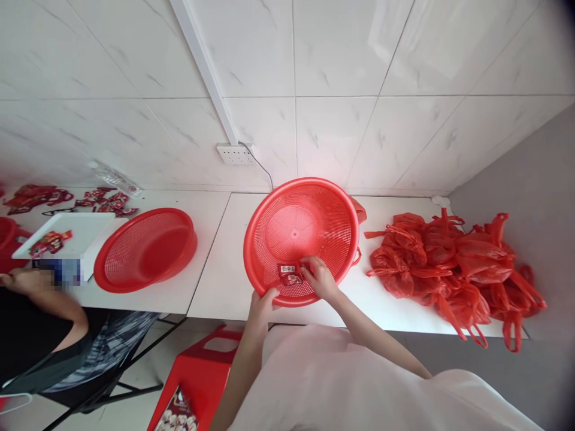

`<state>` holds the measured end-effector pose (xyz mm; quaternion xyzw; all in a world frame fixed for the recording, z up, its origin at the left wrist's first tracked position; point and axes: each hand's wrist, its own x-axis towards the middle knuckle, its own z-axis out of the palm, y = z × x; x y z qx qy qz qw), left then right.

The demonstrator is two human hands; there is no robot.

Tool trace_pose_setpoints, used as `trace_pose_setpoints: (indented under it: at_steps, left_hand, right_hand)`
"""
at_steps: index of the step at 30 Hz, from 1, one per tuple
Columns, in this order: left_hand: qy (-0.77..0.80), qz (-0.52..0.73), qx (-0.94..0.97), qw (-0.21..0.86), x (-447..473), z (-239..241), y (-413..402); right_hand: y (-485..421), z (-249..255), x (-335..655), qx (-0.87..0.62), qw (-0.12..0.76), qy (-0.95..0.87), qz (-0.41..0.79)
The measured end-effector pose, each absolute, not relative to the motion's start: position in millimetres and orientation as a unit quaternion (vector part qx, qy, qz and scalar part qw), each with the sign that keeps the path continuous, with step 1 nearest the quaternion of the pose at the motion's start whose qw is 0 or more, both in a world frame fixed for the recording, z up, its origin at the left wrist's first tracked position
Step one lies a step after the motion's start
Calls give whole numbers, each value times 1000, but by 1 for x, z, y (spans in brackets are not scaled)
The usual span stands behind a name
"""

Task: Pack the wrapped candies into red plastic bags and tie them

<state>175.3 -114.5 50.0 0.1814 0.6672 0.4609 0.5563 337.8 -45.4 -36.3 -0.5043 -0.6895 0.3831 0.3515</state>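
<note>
A round red plastic basket point(296, 224) with mesh walls is tilted towards me on the white table. My left hand point(262, 304) is closed on its near rim, thumb over the edge. Low inside the basket lie a few small red packets point(291, 275) with white labels and a picture. My right hand point(320, 278) reaches in over the near right rim, its fingers pinched at a small red packet beside the others. Part of that packet is hidden by the fingers.
Tied red plastic bags point(444, 263) are heaped at the right. To the left stands another red basket point(146, 251), beside a white tray point(81, 226) with red packets. A co-worker's arm point(45, 293) rests at far left. A red stool point(197, 371) stands below the table edge.
</note>
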Motion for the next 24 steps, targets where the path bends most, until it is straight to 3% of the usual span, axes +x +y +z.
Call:
trace_pose_setpoints:
  at_steps: [7,12,18,24]
  left_hand:
    - [632,451,228,587,195,48,-125]
    - [640,436,224,592,195,47,-125]
    - [647,437,199,592,179,46,-123]
    - [707,436,173,530,143,54,-117]
  right_hand:
    - [-57,-9,334,-374,286,-756,454]
    - [-60,-16,333,-381,326,-702,506]
    - [-51,-34,330,-437,403,-459,660]
    - [-51,-16,338,-408,500,-412,644]
